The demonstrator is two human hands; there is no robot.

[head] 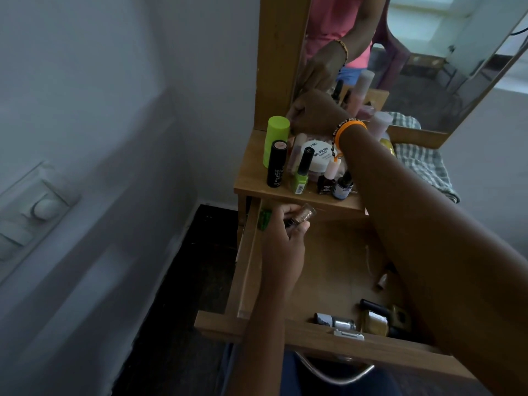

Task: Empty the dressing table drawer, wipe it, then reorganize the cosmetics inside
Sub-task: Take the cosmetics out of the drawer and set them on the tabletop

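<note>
The wooden drawer (pixel 248 261) stands pulled open below the dressing table top (pixel 251 172). My left hand (pixel 283 238) grips a small glitter nail polish bottle (pixel 307 214) over the drawer's back left. My right hand (pixel 314 112) reaches across to the back of the table top, behind the green bottle (pixel 275 138); its fingers curl, and what they hold is hidden. On the top stand a black makeup stick (pixel 276 164), a green nail polish (pixel 301 175), a white nail polish remover tub (pixel 320 154) and other small bottles. Several bottles (pixel 371 318) lie in the drawer's front right.
A mirror (pixel 428 52) rises behind the table top and reflects my hand. A checked cloth (pixel 423 164) lies at the right of the top. A wall with a switch plate (pixel 43 207) is at the left. The drawer's metal handle (pixel 337 370) is near my lap.
</note>
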